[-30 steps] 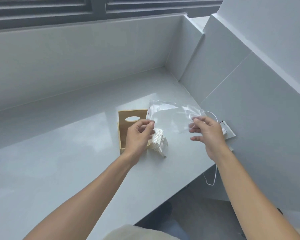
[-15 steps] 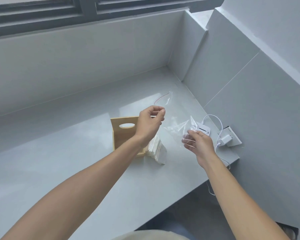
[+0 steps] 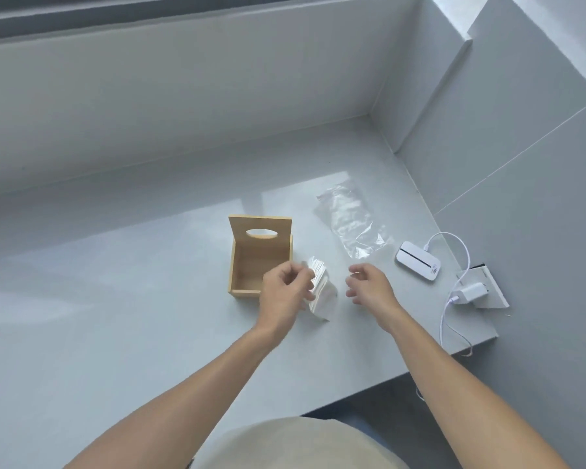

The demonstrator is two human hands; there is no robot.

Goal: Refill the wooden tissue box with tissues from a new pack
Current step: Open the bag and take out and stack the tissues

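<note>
The wooden tissue box (image 3: 247,265) stands open on the grey counter (image 3: 115,299), its lid with an oval slot raised at the back; the inside looks bare. A white stack of tissues (image 3: 320,294) rests on edge just right of the box. My left hand (image 3: 283,294) hovers over the stack's left side with curled fingers, partly covering it. My right hand (image 3: 369,284) floats a little to the right of the stack, fingers apart and holding nothing. The clear plastic wrapper (image 3: 347,221) lies flat on the counter behind my hands.
A white pocket device (image 3: 417,261) with a cable lies right of the wrapper. A white charger (image 3: 469,292) sits in a wall socket at the counter's right end. Walls close in the back and the right. The counter's front edge runs just below my forearms.
Both hands have let go of the plastic wrapper, which now lies on the counter. They have dropped toward the tissue stack. The camera has tilted further down.
</note>
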